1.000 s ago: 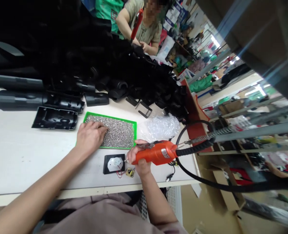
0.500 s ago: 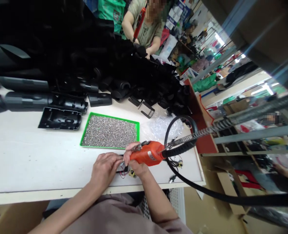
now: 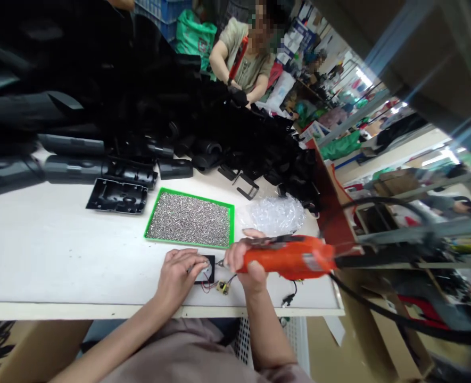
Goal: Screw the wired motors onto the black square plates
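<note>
Your left hand [image 3: 177, 279] has moved off the green tray [image 3: 187, 243] of small screws [image 3: 189, 221] and now lies on a black plate [image 3: 209, 279] on the white bench [image 3: 59, 255]. Its fingers [image 3: 189, 256] sit together over the plate, though you cannot tell whether they grip it. Your right hand [image 3: 251, 260] is clamped around the orange electric screwdriver [image 3: 295, 258], with the tip just beside the plate's edge, near a small circuit board [image 3: 222, 288] with red wires.
</note>
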A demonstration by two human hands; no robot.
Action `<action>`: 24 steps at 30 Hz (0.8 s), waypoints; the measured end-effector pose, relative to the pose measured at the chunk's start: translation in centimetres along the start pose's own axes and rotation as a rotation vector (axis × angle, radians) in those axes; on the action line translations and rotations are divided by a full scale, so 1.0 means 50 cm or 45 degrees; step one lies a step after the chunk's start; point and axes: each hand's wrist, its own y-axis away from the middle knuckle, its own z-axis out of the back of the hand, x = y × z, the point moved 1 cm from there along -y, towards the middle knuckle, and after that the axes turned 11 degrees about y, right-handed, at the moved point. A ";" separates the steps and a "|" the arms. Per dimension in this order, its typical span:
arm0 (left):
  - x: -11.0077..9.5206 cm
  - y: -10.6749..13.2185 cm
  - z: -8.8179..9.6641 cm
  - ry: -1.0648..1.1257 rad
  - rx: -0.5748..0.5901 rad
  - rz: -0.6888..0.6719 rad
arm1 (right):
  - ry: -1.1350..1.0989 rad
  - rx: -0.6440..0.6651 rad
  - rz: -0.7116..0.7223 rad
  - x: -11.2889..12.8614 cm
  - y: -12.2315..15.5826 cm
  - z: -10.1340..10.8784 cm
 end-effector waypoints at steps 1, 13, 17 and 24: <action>-0.003 0.001 0.004 -0.008 -0.006 -0.028 | -0.065 -0.068 0.077 0.016 0.000 -0.002; -0.058 0.014 0.038 -0.205 -0.080 -0.178 | -0.283 -0.094 0.239 0.039 0.018 -0.038; -0.063 0.013 0.039 -0.240 -0.069 -0.191 | -0.312 -0.072 0.304 0.050 0.020 -0.038; -0.069 0.014 0.038 -0.260 -0.050 -0.206 | -0.311 -0.051 0.320 0.045 0.022 -0.036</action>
